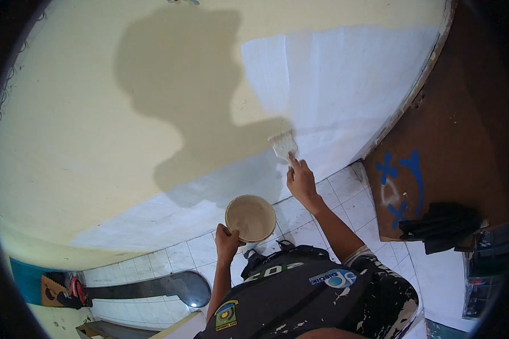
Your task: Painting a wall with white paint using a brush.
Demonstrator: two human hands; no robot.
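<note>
My right hand (301, 179) is closed round the handle of a wide, flat paintbrush (284, 146), its bristles up against the wall or very near it. The brush is at the border between cream wall (68, 141) and a white painted area (345, 79). Lower down, my left hand (227, 242) grips the rim of a round bucket (251, 218), thumb over the edge. Pale residue or paint coats the bucket's inside; how much liquid it holds I cannot tell. A white band also runs along the wall's lower part.
A brown panel (435, 113) with blue painted marks stands at the right, a dark cloth (444, 226) hanging near its lower edge. White tiles (345, 186) cover the floor. A long dark object (147, 287) with a rounded end lies at the lower left. My shadow falls on the wall.
</note>
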